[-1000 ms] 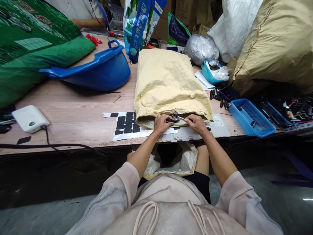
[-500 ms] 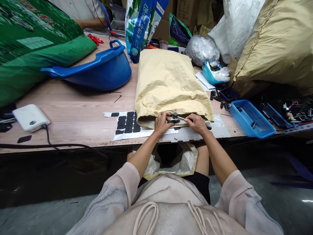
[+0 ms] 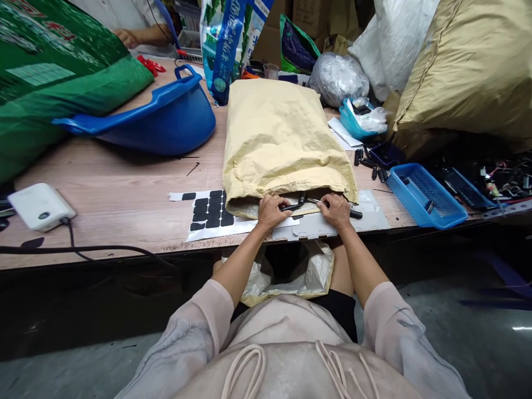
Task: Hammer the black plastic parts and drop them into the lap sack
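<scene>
My left hand [image 3: 272,210] is closed on a slim black part [image 3: 293,207] at the mouth of a yellow woven sack [image 3: 286,130]. The black part bends upward at its far end. In my right hand [image 3: 335,209] is a thin tool with a metal shaft [image 3: 315,200], its tip at the bent end of the black part. A black handle end [image 3: 356,214] shows just right of that hand; whether it belongs to the same tool is hard to tell. The sack lies on the table with its open mouth toward me.
A sheet of black stickers [image 3: 213,210] lies left of the sack, near a blue basin [image 3: 166,119] and a white box with a cable [image 3: 40,206]. Right stands a blue basket [image 3: 428,197]. An open sack [image 3: 286,288] rests at my lap. A co-worker's hand [image 3: 127,37] shows at back left.
The black part's round end has turned and now sits deeper toward the sack mouth. Both hands remain close together. The view has shifted slightly right.
</scene>
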`<state>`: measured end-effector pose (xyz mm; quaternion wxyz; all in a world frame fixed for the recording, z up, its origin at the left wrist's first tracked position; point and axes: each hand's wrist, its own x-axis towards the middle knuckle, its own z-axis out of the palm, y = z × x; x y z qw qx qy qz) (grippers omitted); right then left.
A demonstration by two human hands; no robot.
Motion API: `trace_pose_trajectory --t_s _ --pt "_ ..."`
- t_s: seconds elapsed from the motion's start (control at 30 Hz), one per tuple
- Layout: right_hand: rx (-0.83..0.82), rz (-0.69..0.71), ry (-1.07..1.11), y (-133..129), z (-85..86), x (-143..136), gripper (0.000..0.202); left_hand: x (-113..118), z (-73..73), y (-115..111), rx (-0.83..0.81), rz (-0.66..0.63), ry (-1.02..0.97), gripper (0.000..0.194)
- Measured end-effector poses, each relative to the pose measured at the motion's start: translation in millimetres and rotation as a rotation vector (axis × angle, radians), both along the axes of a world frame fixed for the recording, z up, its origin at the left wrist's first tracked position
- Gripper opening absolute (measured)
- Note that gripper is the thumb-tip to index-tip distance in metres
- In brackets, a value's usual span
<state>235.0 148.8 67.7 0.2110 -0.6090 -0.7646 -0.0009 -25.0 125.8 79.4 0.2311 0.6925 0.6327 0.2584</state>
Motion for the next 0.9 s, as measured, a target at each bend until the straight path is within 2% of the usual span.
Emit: trace_pose_trajectory --t_s 0.13,0.23,0.33,0.43,0.5,0.53,0.57,0.63,0.7,0.77,0.83,0.9 --pt "0.001 -0.014 -0.013 -0.2 -0.7 -2.9 0.016 -1.7 -2.5 2.6 0.013 -0.004 0.005 0.017" --pt "-0.014 -0.019 -0.029 -0.2 1.5 -3.7 0.016 -2.0 0.9 -5.9 0.063 -0.012 -0.025 0.013" --pt "-0.033 -0.027 -0.039 -1.3 4.7 -5.3 0.016 -1.2 5.5 -37.0 0.174 -0.117 -0.146 0.012" --pt "-0.053 -0.037 -0.044 -2.6 7.4 -7.2 0.016 2.7 1.8 -86.0 0.172 -0.384 -0.300 0.018" --pt "-0.064 -0.037 -0.046 -3.0 8.5 -8.0 0.016 8.3 -10.0 -116.9 0.050 -0.548 -0.303 0.020" --pt "-0.068 -0.037 -0.046 -3.1 8.9 -8.3 0.016 12.0 -18.9 -128.8 -0.043 -0.584 -0.262 0.020" --pt "-0.072 -0.036 -0.045 -3.2 9.3 -8.6 0.017 16.0 -29.4 -137.5 -0.151 -0.582 -0.203 0.019" --pt "-0.080 -0.032 -0.040 -3.5 9.9 -8.9 0.017 24.3 -53.2 -144.8 -0.401 -0.476 -0.078 0.019" --pt "-0.084 -0.031 -0.035 -3.7 10.5 -9.1 0.017 31.9 -77.1 -140.5 -0.641 -0.302 0.004 0.024" --pt "-0.085 -0.029 -0.036 -4.0 11.0 -9.2 0.018 38.0 -97.2 -130.0 -0.789 -0.170 0.027 0.034" --pt "-0.086 -0.028 -0.040 -4.1 11.2 -9.0 0.018 42.4 -111.6 -118.7 -0.823 -0.133 0.009 0.042" --pt "-0.081 -0.026 -0.038 -4.0 10.7 -8.6 0.017 45.1 -119.6 -111.2 -0.778 -0.185 -0.052 0.046"
